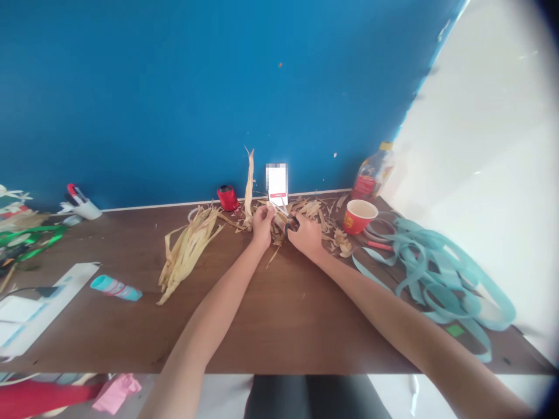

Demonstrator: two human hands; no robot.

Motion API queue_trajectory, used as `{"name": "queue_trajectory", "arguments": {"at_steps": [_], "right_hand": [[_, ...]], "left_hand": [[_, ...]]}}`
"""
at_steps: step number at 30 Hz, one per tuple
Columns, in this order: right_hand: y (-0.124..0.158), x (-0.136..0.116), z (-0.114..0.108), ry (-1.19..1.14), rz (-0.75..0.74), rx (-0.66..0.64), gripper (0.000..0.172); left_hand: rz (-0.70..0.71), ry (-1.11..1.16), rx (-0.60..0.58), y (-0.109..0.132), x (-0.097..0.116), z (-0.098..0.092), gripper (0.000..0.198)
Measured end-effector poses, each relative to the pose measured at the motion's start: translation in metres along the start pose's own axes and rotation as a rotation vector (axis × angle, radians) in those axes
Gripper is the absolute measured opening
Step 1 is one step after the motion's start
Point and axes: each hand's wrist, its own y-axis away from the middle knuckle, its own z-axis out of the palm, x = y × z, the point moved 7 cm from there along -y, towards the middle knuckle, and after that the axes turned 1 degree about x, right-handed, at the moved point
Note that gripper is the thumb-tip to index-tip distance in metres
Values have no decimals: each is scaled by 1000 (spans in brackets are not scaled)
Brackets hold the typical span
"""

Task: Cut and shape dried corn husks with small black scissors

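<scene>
My right hand point(307, 234) grips a pair of scissors point(290, 223) by the dark handles, with the blades apart and pointing up and left. Just left of the blades, my left hand point(263, 223) is closed in a pinch on a pale piece of dried corn husk, mostly hidden by the fingers. Cut husk scraps point(308, 208) lie around both hands. A tall husk strip point(249, 180) stands upright behind my left hand. Farther left rests a bundle of long corn husks point(190, 250). A lit screen point(278, 181) leans against the wall behind the scissors.
Right of my hands stand a red paper cup point(353, 218), a plastic bottle point(369, 177) and a heap of teal ribbon point(432, 267). A red roll point(227, 198) sits by the blue wall. Leftward are a light-blue tube point(116, 288), a power strip point(59, 302) and a white pen cup point(88, 209).
</scene>
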Motion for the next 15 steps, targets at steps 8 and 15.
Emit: {"name": "queue_trajectory", "arguments": {"at_steps": [8,15], "right_hand": [[-3,4,9,29,7,-99,41],[-2,0,9,43,7,-151,41]], "left_hand": [[-61,102,-5,-1,-5,1,38],[-96,105,-32,-1,-7,3,36]]}}
